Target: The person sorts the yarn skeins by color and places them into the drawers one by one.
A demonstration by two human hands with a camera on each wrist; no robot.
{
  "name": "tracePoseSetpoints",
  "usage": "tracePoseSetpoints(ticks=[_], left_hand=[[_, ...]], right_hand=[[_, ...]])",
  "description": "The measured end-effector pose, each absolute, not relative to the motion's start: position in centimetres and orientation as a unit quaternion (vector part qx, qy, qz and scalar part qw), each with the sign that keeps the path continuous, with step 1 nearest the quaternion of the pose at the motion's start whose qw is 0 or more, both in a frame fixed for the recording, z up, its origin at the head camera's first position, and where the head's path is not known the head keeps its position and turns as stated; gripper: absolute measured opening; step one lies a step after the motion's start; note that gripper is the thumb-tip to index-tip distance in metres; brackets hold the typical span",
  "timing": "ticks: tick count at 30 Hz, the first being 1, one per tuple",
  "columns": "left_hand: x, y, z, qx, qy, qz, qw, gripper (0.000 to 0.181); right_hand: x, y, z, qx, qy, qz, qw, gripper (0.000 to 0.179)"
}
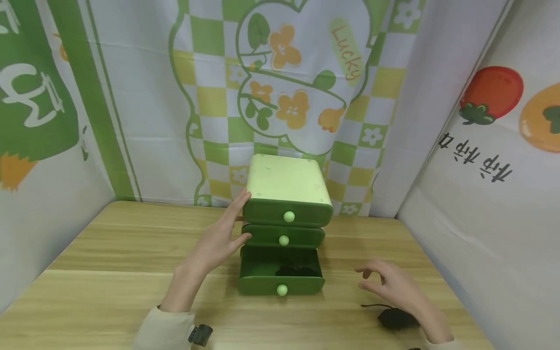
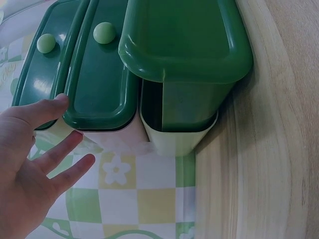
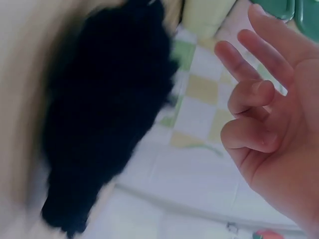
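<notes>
A small green chest of drawers with a pale top and round knobs stands on the table against the back curtain. Its bottom drawer is pulled out, and something dark, hard to make out, lies inside. The two drawers above it look closed. My left hand is at the chest's left side with fingers spread, its fingertips at the upper drawers. Over the table to the right hovers my right hand, fingers loosely bent and holding nothing. Beneath that wrist lies a black fuzzy thing with a thin tail-like cord.
The wooden table has printed curtains on three sides. Behind the chest hangs the checkered one, and the right-hand curtain carries fruit pictures. A dark watch-like band is on the left sleeve.
</notes>
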State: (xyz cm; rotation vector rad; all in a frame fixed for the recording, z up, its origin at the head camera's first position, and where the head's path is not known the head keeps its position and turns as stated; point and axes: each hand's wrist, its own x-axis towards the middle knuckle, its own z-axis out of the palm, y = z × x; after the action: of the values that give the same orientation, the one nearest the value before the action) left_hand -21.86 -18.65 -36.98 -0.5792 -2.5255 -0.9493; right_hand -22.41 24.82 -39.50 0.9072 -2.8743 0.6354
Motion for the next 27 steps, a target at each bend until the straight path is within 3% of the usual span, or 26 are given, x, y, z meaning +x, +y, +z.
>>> tracePoseSetpoints(ticks=[7,16,20,27], left_hand=[[-22.1,-18.4,-37.0,-0.206,-0.899,-0.339,0.188,0.1],[-22.1,-18.4,-37.1,-0.204,-0.899,-0.337,0.194,0.1],[-22.0,-18.4,-37.1,-0.202,-0.898,-0.338,0.194,0.1],[-21.9,-18.4,-37.1,-0.194,-0.901,-0.339,0.191,0.1]], right_hand=[[-21.4,29.0,-40.5,0.259,-0.943,0.207,-0.031,0.039],[-20.5,33.1,-41.7,0.279,-0.93,0.235,-0.054,0.038],[-20.1,34.2,-42.0,0.28,-0.916,0.27,-0.094,0.038],[-19.7,34.8,-42.7,0.304,-0.912,0.259,-0.094,0.034]])
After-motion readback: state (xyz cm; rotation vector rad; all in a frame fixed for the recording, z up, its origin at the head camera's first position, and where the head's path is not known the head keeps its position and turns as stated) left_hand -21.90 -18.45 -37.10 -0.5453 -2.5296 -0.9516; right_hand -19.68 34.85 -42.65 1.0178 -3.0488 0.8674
